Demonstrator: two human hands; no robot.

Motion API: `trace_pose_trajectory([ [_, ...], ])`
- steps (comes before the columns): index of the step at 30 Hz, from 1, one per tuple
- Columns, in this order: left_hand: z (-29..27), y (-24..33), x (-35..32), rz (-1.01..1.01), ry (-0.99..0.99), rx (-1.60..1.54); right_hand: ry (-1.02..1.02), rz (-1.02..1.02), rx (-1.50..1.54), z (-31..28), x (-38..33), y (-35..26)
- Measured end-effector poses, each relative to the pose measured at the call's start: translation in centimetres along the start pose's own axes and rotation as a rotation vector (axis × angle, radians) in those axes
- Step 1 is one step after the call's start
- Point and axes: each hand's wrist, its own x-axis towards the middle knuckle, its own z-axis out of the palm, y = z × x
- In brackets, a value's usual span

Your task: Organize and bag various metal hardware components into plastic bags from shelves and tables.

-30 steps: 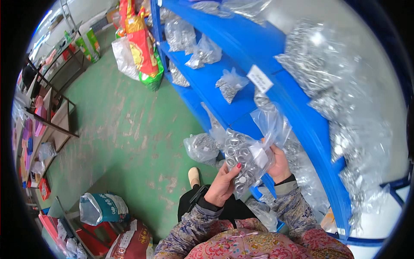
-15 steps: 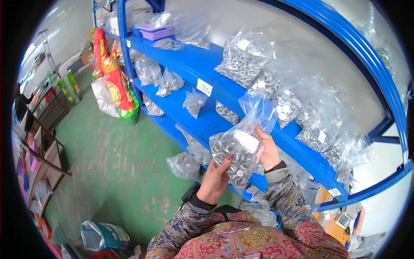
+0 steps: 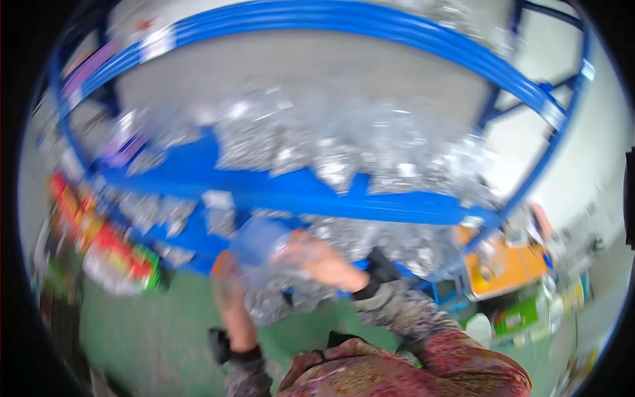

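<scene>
The picture is smeared by motion. A clear, bluish plastic bag (image 3: 260, 243) is between my two hands in front of the shelves; its contents are too blurred to make out now. My right hand (image 3: 316, 259) closes on the bag's right side, near its upper part. Along the bag's left edge is my left hand (image 3: 229, 284), upright, its fingers too blurred to show how they grip. Just below the hands, another clear bag with grey contents (image 3: 266, 306) shows at a low level.
A blue shelf (image 3: 198, 180) spans the view, carrying several clear bags of metal parts (image 3: 254, 142). A purple tray (image 3: 124, 151) sits at its left end. Red and yellow sacks (image 3: 99, 238) stand at the left. An orange table (image 3: 509, 270) is at the right, above the green floor (image 3: 155, 331).
My view has swung to the right, so the shelves now run across it and the orange table shows. The bag of metal rings, earlier sharp in both hands, is now blurred.
</scene>
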Motion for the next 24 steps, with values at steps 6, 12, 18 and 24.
trace_pose_trajectory([
  [6,4.0,3.9,3.4,-0.227,-0.676,0.345,-0.008,0.213,0.051,-1.8,-5.2,1.3],
  [12,9.3,0.7,1.3,-0.538,-1.168,0.233,-0.027,0.189,-0.05,-5.6,-10.9,-1.2],
  [18,16.7,-0.5,-4.9,-0.711,-0.752,-0.05,0.013,0.377,-0.05,-12.6,-18.2,0.1],
  [24,23.6,2.6,-8.9,-0.731,-0.501,-0.119,-0.155,0.392,0.041,-29.1,-19.9,2.8],
])
